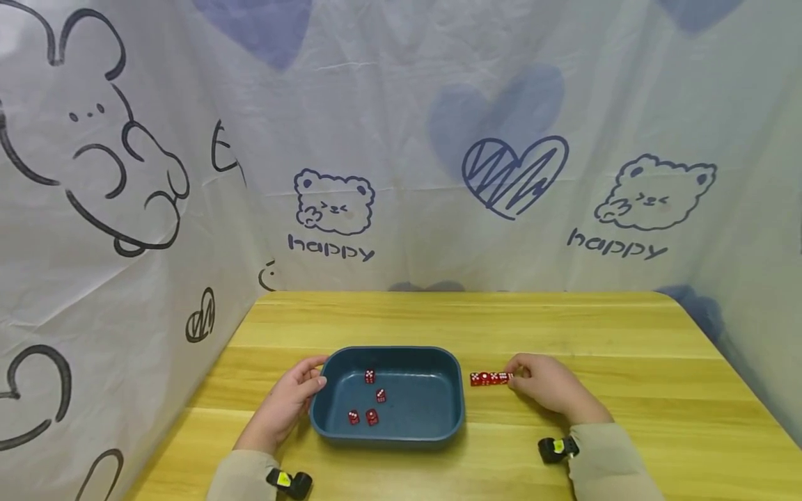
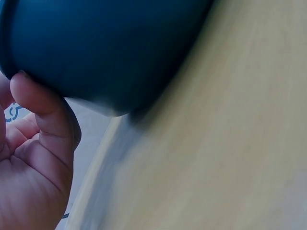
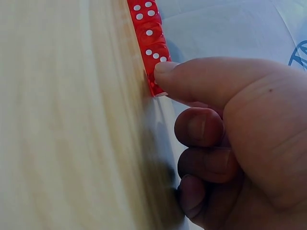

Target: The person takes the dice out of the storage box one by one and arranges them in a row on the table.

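Note:
A dark blue-green tray (image 1: 401, 441) stands on the table, with several loose red dice (image 1: 372, 417) in its left half. My left hand (image 1: 292, 398) holds the tray's left end, thumb at the rim; the left wrist view shows the thumb against the tray wall (image 2: 110, 52). To the right of the tray, several red dice (image 1: 484, 378) with white dots form a straight row. At the row's right end, my right hand (image 1: 551, 388) pinches the last die (image 3: 154, 85) with the thumb in front; the index finger is mostly hidden. The other fingers curl inward.
The wooden table (image 1: 526, 320) carries the tray and dice. A white curtain (image 1: 401, 104) with drawn bears and hearts hangs behind the table and along its sides. Each wrist wears a small black camera (image 1: 554, 449) on a strap.

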Available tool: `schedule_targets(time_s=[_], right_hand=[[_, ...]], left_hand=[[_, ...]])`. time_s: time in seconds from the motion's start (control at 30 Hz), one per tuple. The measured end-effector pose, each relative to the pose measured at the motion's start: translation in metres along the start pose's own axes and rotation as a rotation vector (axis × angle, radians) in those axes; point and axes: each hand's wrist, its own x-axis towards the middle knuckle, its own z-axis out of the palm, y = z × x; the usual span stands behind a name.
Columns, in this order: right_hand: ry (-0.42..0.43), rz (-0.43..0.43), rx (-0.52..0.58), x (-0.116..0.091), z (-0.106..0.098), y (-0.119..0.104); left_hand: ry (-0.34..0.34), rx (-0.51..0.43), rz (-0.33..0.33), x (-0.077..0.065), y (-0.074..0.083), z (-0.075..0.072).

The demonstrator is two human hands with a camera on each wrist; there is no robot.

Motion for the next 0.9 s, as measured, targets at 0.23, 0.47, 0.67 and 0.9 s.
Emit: schedule_targets(time_s=[0.23, 0.47, 0.67, 0.9], right_hand=[[-0.002, -0.002, 0.013, 0.0011, 0.0006, 0.0004], [-0.004, 0.009, 0.056, 0.0, -0.001, 0.001], [0.004, 0.013, 0.06, 0.001, -0.0002, 0.0027], [0.078, -0.012, 0.087, 0.0025, 0.0004, -0.0047]], left_hand=[[0.01, -0.008, -0.011, 0.0006, -0.0019, -0.0005], [0.005, -0.006, -0.002, 0.0018, -0.0023, -0.0002], [0.005, 0.006, 0.004, 0.0008, -0.0015, 0.0002], [0.008, 0.0, 0.002, -0.0014, 0.001, 0.0011]])
